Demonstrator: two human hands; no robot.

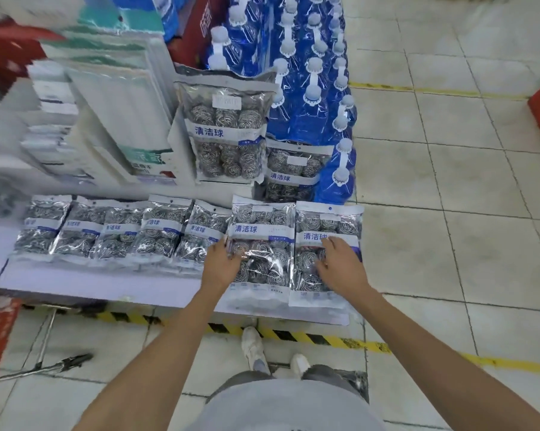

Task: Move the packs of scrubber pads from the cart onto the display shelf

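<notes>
The display shelf (113,286) is a low white board running across the view, its front edge nearest the person. Behind its back edge, toward the right, stand blue bottles (312,101) wrapped in bundles, and white flat packets (119,98) are stacked at the back left. A row of scrubber packs (113,231) lies overlapping along the shelf from its left end toward the middle. One upright pack (226,129) leans at the back, with another (288,172) lower beside it, near the bottles.

At the right end of the shelf, two more packs lie side by side, touching. The left hand (222,264) rests on the left-hand pack (262,244) with fingers fairly straight, pressing rather than gripping. The right hand (340,264) lies on the right-hand pack (327,244), fingers loosely spread on the film; neither hand appears to pinch anything.

The cart is not clearly in view. The step in hand looks like settling these two packs into the row. Next would likely be squaring them up, then reaching back for more packs.
</notes>
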